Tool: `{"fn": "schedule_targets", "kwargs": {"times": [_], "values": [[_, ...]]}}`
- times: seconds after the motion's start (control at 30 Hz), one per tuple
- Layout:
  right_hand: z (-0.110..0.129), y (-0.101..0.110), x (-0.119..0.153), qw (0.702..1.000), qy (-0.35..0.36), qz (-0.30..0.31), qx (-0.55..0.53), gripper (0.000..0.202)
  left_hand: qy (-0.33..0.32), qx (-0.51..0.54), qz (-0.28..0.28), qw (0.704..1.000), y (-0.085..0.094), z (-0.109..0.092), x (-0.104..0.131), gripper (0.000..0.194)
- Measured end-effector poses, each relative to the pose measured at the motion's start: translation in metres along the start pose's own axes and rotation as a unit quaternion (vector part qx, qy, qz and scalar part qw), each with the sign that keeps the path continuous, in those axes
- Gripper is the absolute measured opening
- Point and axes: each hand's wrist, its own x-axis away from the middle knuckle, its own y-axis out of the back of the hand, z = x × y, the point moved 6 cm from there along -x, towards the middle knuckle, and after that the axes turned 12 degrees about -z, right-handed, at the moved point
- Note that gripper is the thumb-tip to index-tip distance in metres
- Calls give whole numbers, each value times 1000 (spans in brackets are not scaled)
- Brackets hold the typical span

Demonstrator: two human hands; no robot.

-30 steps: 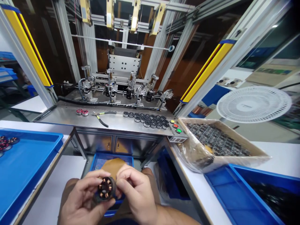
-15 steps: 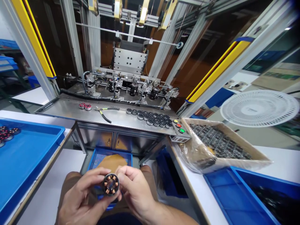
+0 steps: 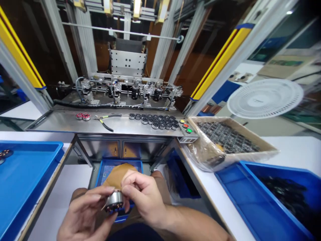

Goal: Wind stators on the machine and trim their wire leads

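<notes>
**Stator inspection at the winding bench**

A steel bench (image 3: 75, 123) with a winding machine (image 3: 127, 90) fills twelve o'clock. At six o'clock, the left hand (image 3: 82, 217) and right hand (image 3: 144, 199) both pinch a wound stator (image 3: 114, 201), tilted sideways. Best turned slowly by the rim, fingertips clear of the copper coils.

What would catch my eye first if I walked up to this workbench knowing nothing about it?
Low in the middle, the left hand and right hand pinch a small round metal motor part between their fingertips. Beyond them, a steel shelf carries a cluster of dark round parts and pliers, with a machine framed by yellow-striped posts behind. At the right stands a cardboard box of dark parts and a white fan.
</notes>
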Motion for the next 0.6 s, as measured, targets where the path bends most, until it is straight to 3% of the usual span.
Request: {"fn": "schedule_targets", "kwargs": {"times": [0.07,0.13,0.23,0.33,0.47,0.53,0.6], "values": [[26,0,-1,980,170,19,99,22,62,51,22,997,1,4,-3,47],[46,-3,5,922,330,50,196,17,149,95,49,983,-3,10,-6,51],[56,-5,15,847,449,91,268,15,336,104,80,933,-17,24,2,55],[60,-5,20,814,494,122,279,15,456,96,109,878,-33,27,16,50],[65,-2,22,797,519,140,276,9,457,106,65,881,-37,23,16,48],[65,4,20,804,511,141,269,14,450,104,33,887,-32,25,15,51],[63,14,13,843,463,119,246,35,437,97,31,894,-27,28,15,51]]}}
